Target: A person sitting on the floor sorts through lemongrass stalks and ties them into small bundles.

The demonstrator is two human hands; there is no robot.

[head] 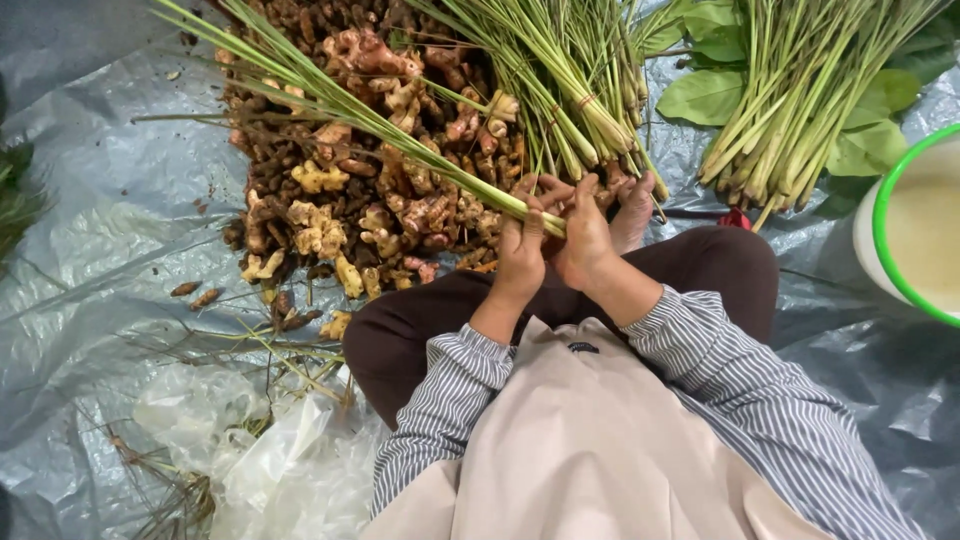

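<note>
Both hands grip a small bunch of lemongrass stalks at mid-frame, above a seated person's lap.

Head view: the left hand [520, 250] and the right hand [585, 240] close side by side around the pale base ends of the lemongrass bunch [400, 135], whose green stalks run diagonally toward the upper left of the frame. Beneath it, a heap of ginger and turmeric roots [350, 190] covers the upper centre of the grey plastic sheet [90, 250] that is spread on the ground. Two larger lemongrass bundles lie at the top, one [560, 80] just above the hands, another [790, 110] at upper right on broad green leaves [705, 95]. A green-rimmed white basin [915, 225] sits at the right edge; crumpled clear plastic bags [260, 460] lie at lower left.
</note>
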